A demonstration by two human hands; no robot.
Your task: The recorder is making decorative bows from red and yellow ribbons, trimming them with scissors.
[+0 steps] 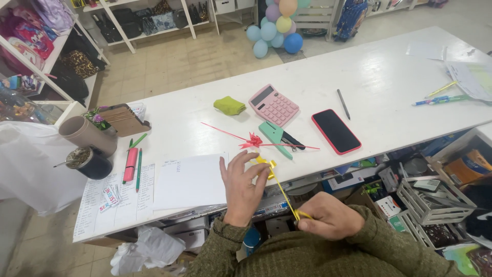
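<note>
Though partly hidden, thin yellow ribbon (281,187).

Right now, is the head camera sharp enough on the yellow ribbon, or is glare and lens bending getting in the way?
Head view: the thin yellow ribbon reads sharp between the left hand and right hand; soft even light, faint shadows; mild glare on the white table; wide-angle lens bows the table's edges.

Shop, counter (389,77), backpack shelves (36,36), balloons (277,25)
</note>
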